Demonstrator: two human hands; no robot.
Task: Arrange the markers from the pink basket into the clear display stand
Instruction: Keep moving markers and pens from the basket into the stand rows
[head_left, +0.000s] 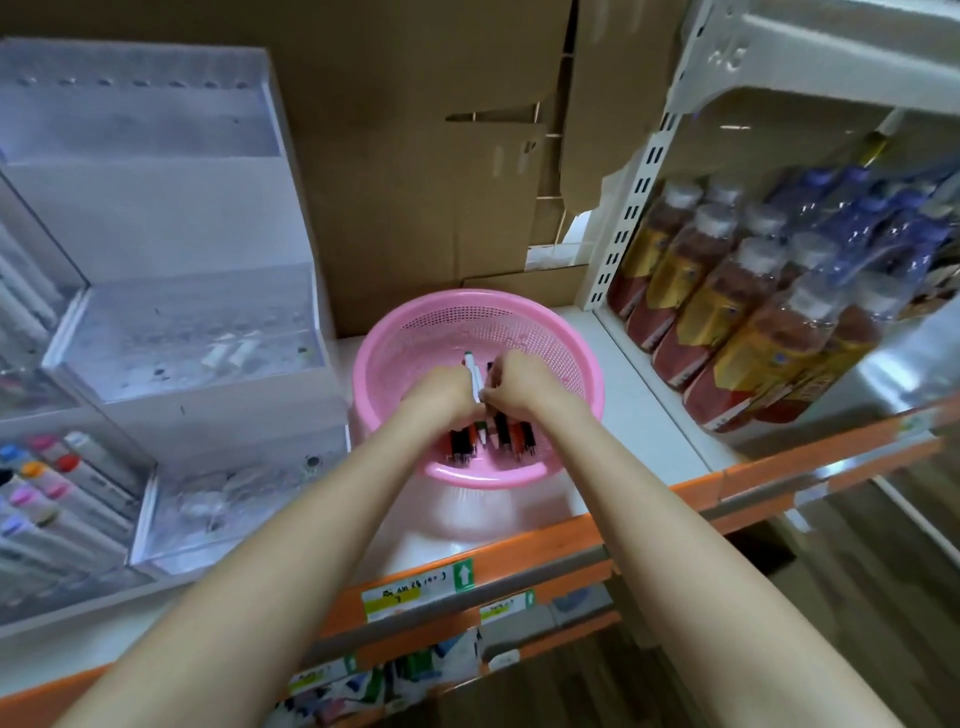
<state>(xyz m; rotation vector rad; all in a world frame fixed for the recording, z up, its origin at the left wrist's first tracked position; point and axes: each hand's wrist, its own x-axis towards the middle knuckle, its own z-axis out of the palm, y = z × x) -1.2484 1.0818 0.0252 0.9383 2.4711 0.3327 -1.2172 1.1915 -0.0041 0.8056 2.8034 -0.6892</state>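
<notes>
Markers with black, red and white plastic barrels (501, 439) lie side by side in the round pink perforated plastic basket (571, 332), long axes running from near rim to far. Left hand (441, 389) grips a white green-capped marker (471, 371), cap pointing up and away; right hand (519, 384) curls beside it (whether it pinches anything I cannot tell). These look light, stiff and smooth, so mid-barrel seems the best hold. Clear acrylic display stand (208, 338) sits just left.
</notes>
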